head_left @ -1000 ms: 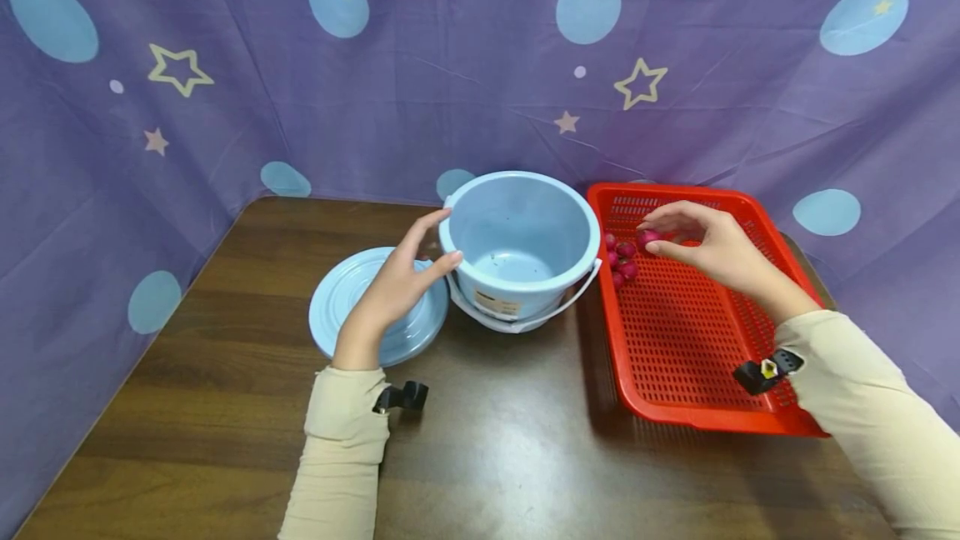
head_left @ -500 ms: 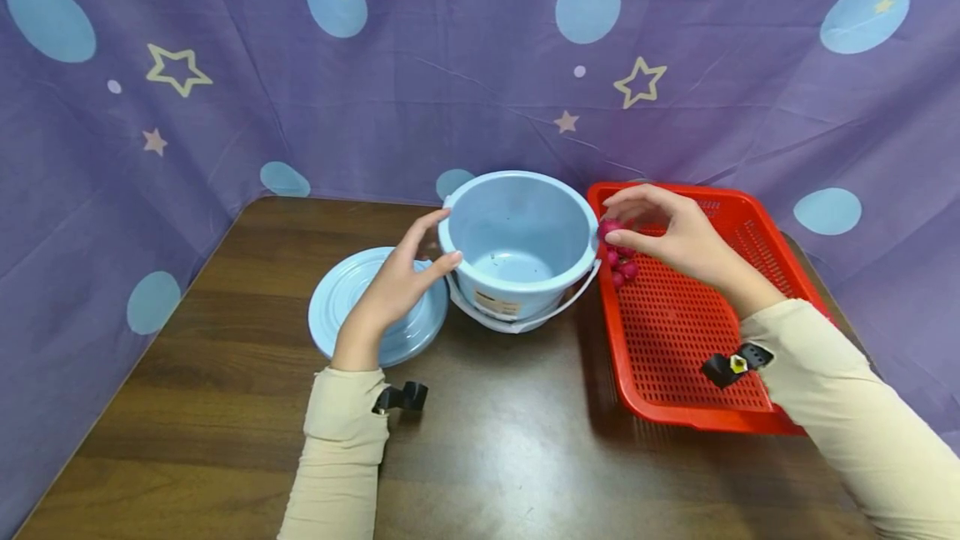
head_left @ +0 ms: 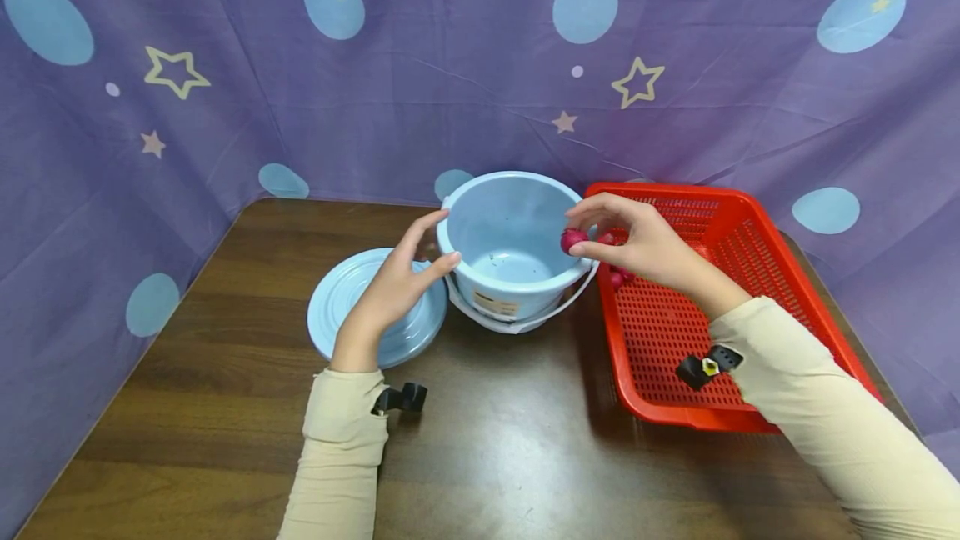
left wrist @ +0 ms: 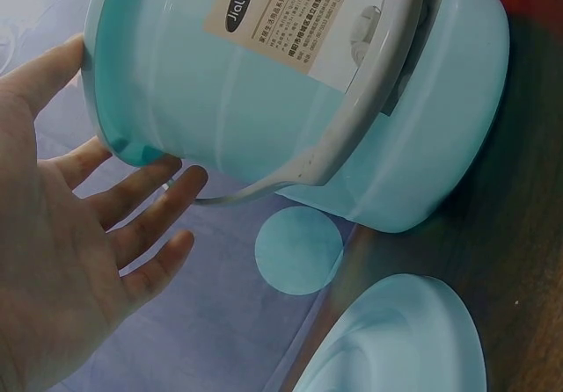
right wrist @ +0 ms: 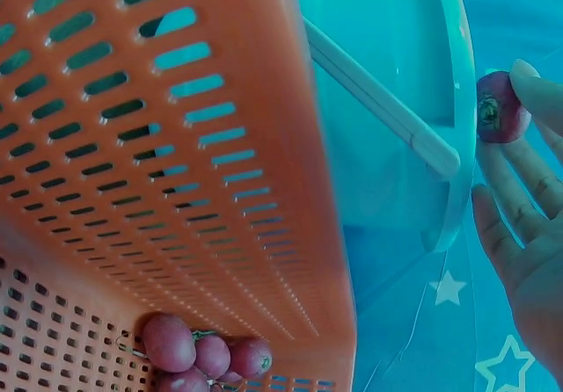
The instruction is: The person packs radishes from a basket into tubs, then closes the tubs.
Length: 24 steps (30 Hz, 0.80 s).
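My right hand [head_left: 645,244] pinches a red radish [head_left: 573,242] between thumb and fingers, just over the right rim of the light blue bucket [head_left: 517,211]. In the right wrist view the held radish [right wrist: 501,111] shows beside that rim. On the bucket's left side, my left hand [head_left: 393,283] touches the rim with extended thumb and fingers. The left wrist view has the left hand's [left wrist: 79,207] fingers spread along the bucket's edge. Several more radishes [right wrist: 169,343] lie together at the left side of the red basket [head_left: 693,418], partly hidden by my right hand in the head view.
A round blue lid [head_left: 330,307] lies on the wooden table [head_left: 225,407] left of the bucket, partly under my left forearm. The bucket's handle [head_left: 558,315] hangs down at the front. A purple patterned cloth [head_left: 450,65] hangs behind the table.
My right hand has carried the radish leftward from above the red basket to the bucket's right rim. The left hand stays at the bucket's left side.
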Tool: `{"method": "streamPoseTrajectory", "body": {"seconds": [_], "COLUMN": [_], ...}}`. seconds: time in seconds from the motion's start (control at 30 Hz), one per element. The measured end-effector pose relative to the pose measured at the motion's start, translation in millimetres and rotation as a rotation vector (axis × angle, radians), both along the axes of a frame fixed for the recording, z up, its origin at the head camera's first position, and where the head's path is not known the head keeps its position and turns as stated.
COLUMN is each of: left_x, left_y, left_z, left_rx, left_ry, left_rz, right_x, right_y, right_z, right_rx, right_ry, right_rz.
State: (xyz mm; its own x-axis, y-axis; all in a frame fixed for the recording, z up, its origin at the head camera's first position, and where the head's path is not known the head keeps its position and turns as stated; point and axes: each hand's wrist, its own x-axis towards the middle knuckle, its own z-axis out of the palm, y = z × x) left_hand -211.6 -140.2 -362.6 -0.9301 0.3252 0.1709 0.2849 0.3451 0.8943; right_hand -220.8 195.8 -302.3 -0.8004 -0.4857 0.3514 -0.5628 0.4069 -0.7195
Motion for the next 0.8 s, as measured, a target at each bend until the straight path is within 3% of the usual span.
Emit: {"method": "streamPoseTrajectory", "body": {"seconds": [0.33, 0.8], "left_x": [1.7, 3.1], "left_y": [-0.2, 0.0], "left_z": [0.6, 0.1], "left_rx": [-0.002, -0.016], "left_ry": [-0.013, -0.020], "left_rz": [0.005, 0.009], "right_x": [-4.2, -3.5], "right_y": [-8.1, -8.6], "right_z": [-6.0, -6.8], "right_rx": [0.046, 0.095], "right_ry": [0.002, 0.032], "right_rz": [0.071, 0.051]}}
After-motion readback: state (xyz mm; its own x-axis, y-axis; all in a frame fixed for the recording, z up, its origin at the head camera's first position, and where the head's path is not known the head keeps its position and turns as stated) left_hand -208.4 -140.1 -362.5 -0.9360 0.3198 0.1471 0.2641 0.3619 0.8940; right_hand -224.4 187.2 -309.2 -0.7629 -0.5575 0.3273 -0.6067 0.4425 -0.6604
